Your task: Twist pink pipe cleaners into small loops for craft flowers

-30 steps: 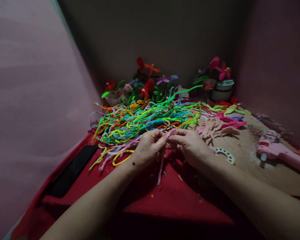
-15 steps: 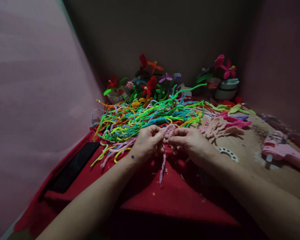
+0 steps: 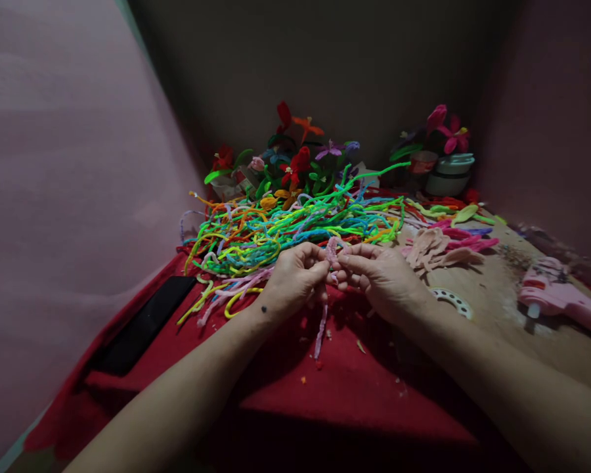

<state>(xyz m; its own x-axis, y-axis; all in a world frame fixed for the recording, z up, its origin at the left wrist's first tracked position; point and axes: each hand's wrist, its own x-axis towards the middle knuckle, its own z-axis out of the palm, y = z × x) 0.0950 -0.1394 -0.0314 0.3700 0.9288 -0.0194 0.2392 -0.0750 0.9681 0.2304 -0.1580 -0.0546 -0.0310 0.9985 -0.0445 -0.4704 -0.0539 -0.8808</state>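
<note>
Between my two hands is a pale pink pipe cleaner (image 3: 331,247) bent into a small loop, with a loose tail hanging down over the red cloth. My left hand (image 3: 299,274) pinches its left side between thumb and forefinger. From the right, my right hand (image 3: 378,274) grips the other side, fingertips almost touching those of the left. My fingers cover the lower part of the loop. Just behind the hands spreads a heap of colourful pipe cleaners (image 3: 285,230), green, yellow, blue, orange and pink.
A black phone (image 3: 145,325) rests on the red cloth (image 3: 354,401) at left. On the right lie beige fuzzy strips (image 3: 426,251), a white ring with holes (image 3: 452,302) and a pink glue gun (image 3: 551,292). Fuzzy flowers (image 3: 295,167) and a lidded pot (image 3: 449,175) stand behind.
The pink loop has turned from facing me to a narrower, more upright arch. My fingers have shifted on it, the right hand's lower fingers now curling beneath.
</note>
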